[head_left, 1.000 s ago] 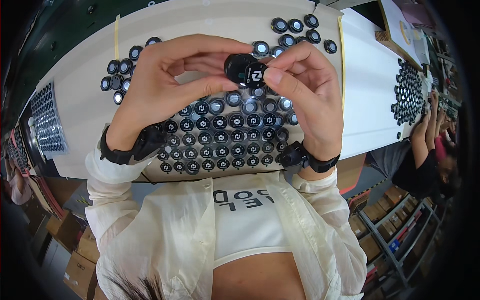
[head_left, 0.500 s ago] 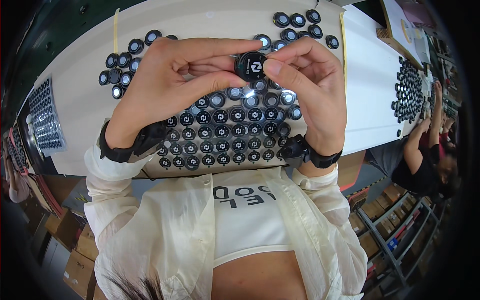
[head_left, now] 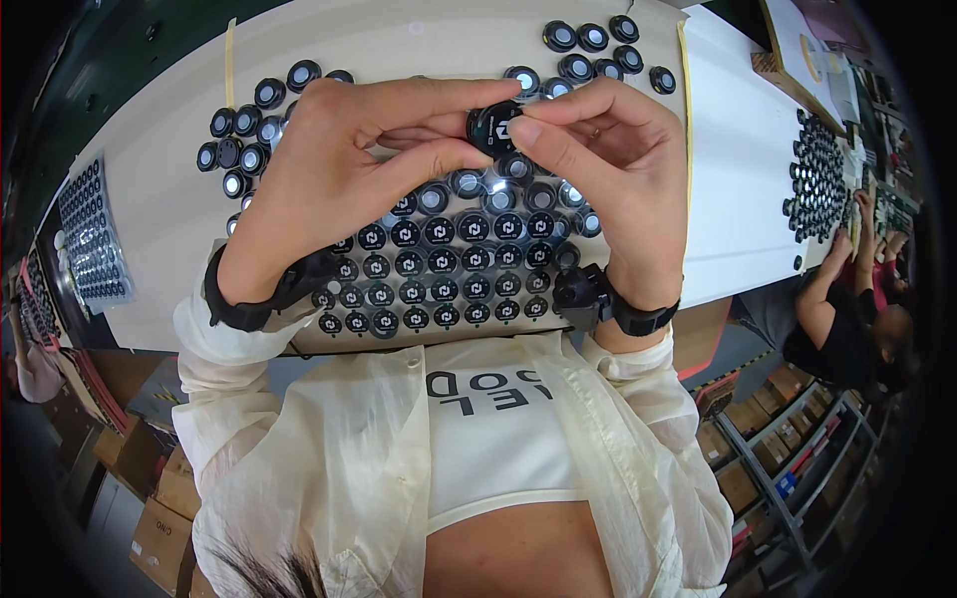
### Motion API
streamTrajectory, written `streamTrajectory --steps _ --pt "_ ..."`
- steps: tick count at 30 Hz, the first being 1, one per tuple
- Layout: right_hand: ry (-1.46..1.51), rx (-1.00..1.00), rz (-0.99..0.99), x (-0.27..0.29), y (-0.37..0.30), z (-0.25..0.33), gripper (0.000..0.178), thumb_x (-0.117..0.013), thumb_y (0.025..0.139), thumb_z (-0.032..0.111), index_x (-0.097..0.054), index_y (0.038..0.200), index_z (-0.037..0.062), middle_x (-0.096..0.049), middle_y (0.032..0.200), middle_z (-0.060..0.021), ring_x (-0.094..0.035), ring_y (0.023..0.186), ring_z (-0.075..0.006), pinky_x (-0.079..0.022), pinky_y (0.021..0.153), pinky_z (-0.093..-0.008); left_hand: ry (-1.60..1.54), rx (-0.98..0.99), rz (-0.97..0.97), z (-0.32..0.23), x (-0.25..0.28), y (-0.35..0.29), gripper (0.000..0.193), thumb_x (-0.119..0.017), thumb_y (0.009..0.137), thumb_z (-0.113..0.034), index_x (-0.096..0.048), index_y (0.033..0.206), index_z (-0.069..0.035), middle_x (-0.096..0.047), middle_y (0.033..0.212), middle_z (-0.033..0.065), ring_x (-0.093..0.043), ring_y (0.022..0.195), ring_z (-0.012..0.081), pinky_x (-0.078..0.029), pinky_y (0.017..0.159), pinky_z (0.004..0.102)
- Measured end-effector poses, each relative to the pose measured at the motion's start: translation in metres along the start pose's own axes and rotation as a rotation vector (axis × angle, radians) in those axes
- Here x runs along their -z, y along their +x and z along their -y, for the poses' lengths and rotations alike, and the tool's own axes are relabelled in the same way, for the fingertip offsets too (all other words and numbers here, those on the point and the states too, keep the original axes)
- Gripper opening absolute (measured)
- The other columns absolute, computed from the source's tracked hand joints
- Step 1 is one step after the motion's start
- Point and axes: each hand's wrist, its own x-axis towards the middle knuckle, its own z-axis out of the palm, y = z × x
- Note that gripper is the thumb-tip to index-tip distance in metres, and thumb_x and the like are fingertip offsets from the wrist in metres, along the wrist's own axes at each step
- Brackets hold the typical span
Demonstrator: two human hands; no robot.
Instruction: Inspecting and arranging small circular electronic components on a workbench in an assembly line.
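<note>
Between my two hands, above the table, is a round black disc-shaped device (head_left: 484, 131) with a white mark on its face. My left hand (head_left: 384, 130) grips its left side between thumb and fingers. At its right edge, my right hand (head_left: 608, 149) pinches with thumb and forefinger, the thumb lying over part of the face. Below the hands lies a clear tray (head_left: 459, 274) with rows of similar black discs, several showing the same white mark. Behind the tray's far rows, other discs show pale round centres. My left hand and forearm hide part of the tray's left side.
Loose black discs (head_left: 248, 121) lie at the far left of the table, and more loose discs (head_left: 592, 38) at the far right. Another filled tray (head_left: 92, 229) sits at the left end. On the right, a co-worker (head_left: 832, 319) is beside a white table (head_left: 733, 189) holding many discs.
My right thumb and forefinger have shifted slightly left, and the thumb now covers more of the disc's face. The left hand keeps nearly the same hold.
</note>
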Motion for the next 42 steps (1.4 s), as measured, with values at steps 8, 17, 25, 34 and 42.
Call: streamTrajectory --steps 8,17,25,34,42 --pt "0.183 0.021 -0.015 0.012 0.016 -0.028 0.018 -0.073 0.077 -0.006 -0.061 0.09 -0.0003 -0.066 0.089 -0.0079 -0.067 0.075 -0.012 -0.052 0.066 -0.0185 0.048 -0.092 0.058 0.01 0.003 0.015 0.041 -0.067 0.081 0.0 -0.061 0.121 -0.002 -0.063 0.121 0.009 -0.063 0.099 0.0144 -0.052 0.084 0.0267" --pt "-0.228 0.146 -0.178 0.043 0.009 -0.016 0.017 -0.065 0.087 0.006 -0.059 0.102 -0.001 -0.063 0.099 -0.0072 -0.063 0.095 -0.0149 -0.048 0.081 -0.0248 0.979 -0.25 0.008 0.042 0.073 0.102 0.035 -0.063 0.08 -0.014 -0.063 0.114 -0.006 -0.062 0.102 0.018 -0.061 0.092 0.0357 -0.049 0.081 0.0423" --pt "-0.745 0.013 0.198 0.042 -0.023 -0.008 0.021 -0.068 0.075 -0.005 -0.06 0.094 -0.0005 -0.066 0.08 -0.0112 -0.067 0.076 -0.0214 -0.051 0.066 -0.0291 1.396 -0.26 -0.106 0.072 0.062 0.111 0.027 -0.063 0.083 -0.017 -0.066 0.104 -0.001 -0.064 0.091 0.0188 -0.064 0.084 0.034 -0.051 0.078 0.0405" --pt "-0.889 -0.048 0.311 0.028 -0.026 -0.016 0.02 -0.069 0.069 -0.005 -0.058 0.084 0.0027 -0.066 0.073 -0.009 -0.067 0.071 -0.0258 -0.05 0.061 -0.0339 0.672 -0.292 0.417 0.025 -0.034 -0.004 0.06 -0.067 0.08 -0.016 -0.045 0.134 -0.003 -0.041 0.143 0.0123 -0.04 0.132 0.0292 -0.035 0.109 0.0389" --pt "-0.976 0.018 0.396 0.031 -0.027 -0.019 0.016 -0.07 0.067 -0.002 -0.06 0.078 0.004 -0.065 0.07 -0.0093 -0.065 0.068 -0.0285 -0.049 0.059 -0.0374 0.687 -0.231 0.38 0.038 -0.05 -0.02 0.075 -0.07 0.077 -0.031 -0.038 0.141 -0.006 -0.033 0.15 0.0071 -0.032 0.138 0.0232 -0.028 0.113 0.0384"
